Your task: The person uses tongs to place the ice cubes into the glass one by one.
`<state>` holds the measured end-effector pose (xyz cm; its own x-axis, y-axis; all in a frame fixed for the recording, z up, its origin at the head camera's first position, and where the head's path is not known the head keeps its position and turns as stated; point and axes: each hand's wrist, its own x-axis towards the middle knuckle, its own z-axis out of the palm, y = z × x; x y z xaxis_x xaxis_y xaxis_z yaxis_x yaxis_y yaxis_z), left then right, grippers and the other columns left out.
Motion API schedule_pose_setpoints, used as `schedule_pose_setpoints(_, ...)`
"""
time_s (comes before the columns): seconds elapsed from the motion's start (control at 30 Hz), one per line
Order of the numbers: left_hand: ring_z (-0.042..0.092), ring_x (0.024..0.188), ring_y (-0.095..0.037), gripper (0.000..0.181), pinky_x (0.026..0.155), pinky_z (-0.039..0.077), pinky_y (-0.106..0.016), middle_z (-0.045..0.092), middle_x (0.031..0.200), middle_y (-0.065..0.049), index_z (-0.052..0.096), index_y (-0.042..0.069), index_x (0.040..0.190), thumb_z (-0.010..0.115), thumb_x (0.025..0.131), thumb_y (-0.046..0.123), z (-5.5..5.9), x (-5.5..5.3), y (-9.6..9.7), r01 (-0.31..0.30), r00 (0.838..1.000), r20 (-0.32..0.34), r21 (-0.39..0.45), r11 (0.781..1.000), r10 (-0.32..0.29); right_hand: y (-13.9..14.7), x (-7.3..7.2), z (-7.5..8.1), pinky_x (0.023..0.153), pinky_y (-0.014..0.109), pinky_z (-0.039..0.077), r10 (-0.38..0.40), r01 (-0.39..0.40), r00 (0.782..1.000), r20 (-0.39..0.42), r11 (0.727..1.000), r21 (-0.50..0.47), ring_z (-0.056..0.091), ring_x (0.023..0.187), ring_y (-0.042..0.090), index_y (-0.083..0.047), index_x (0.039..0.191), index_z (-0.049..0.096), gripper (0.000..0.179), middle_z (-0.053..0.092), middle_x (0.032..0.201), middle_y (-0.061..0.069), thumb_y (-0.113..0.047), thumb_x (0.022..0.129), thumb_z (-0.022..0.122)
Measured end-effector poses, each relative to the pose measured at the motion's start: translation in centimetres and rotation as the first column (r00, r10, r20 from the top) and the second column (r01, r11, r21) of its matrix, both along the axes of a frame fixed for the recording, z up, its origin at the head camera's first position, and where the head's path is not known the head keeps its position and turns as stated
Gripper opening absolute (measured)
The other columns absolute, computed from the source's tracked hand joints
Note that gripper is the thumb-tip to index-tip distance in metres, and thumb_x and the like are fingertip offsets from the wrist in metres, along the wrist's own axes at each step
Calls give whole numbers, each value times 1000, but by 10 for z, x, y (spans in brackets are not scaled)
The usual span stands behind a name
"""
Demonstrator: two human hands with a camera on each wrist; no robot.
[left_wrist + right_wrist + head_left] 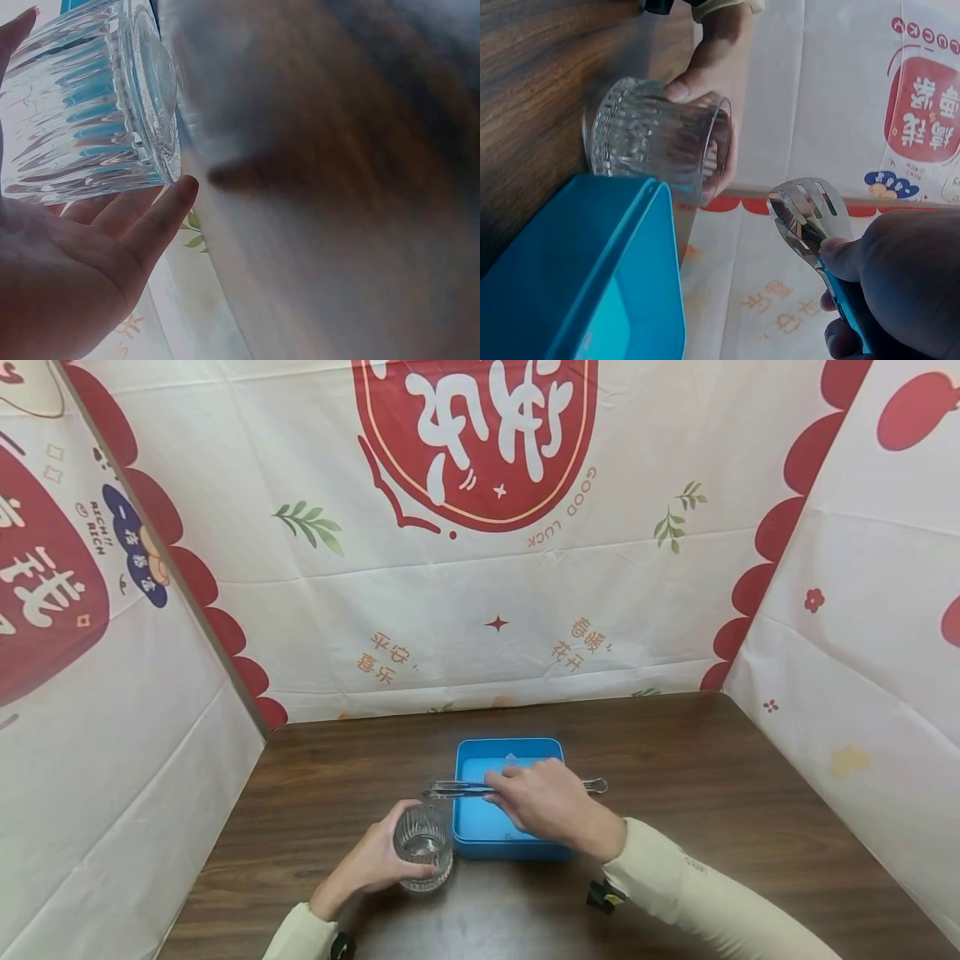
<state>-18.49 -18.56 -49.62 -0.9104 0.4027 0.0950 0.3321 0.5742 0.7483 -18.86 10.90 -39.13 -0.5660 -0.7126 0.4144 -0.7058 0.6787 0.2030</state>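
Observation:
My left hand [382, 856] grips a clear ribbed glass [424, 847] round its side, just left of the blue box. In the left wrist view the glass [82, 112] shows its thick base, with fingers along its underside. My right hand [547, 797] holds metal serving tongs [450, 788] crosswise above the box. In the right wrist view the slotted head of the tongs [810, 214] points toward the glass [660, 139], its two halves close together. Nothing shows between the tongs' ends. The blue box [510, 850] has an open top, and a small clear piece [511, 759] lies near its far wall.
The brown wood-grain table [337, 760] carries the box and glass. White printed cloth [480, 585] hangs behind the table and along both sides. Dark wrist gear [604, 896] sits at the right sleeve.

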Motion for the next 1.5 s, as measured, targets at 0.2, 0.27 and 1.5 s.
schedule_pose_setpoints(0.2, 63, 98, -18, 93, 84, 52, -41, 65, 110, -3, 44, 17, 136, 90, 64, 50, 0, 0, 0, -10, 1000, 0, -22, 1000, 10, -7, 3, -2, 40, 18, 14, 15, -15, 1000, -1, 1000, -2, 24, 42, 6, -21, 92, 61, 19, 50, 63, -9, -40, 96, 63)
schedule_pose_setpoints(0.27, 62, 98, -18, 93, 85, 52, -42, 65, 111, -3, 44, 16, 137, 90, 64, 50, 0, 0, 0, -9, 1000, 5, -22, 1000, 9, -9, 4, -3, 40, 17, 14, 19, -19, 1000, 3, 1000, 4, 24, 42, 6, -21, 93, 62, 19, 51, 63, -9, -40, 96, 63)
schedule_pose_setpoints(1.5, 61, 99, -16, 95, 87, 50, -42, 63, 113, -1, 42, 18, 139, 90, 64, 51, 1, 0, 1, -14, 999, 50, -17, 1000, 15, -15, 10, -13, 40, 19, 19, 23, -27, 997, 76, 998, 59, 27, 44, 7, -21, 94, 62, 21, 51, 65, -9, -42, 98, 59)
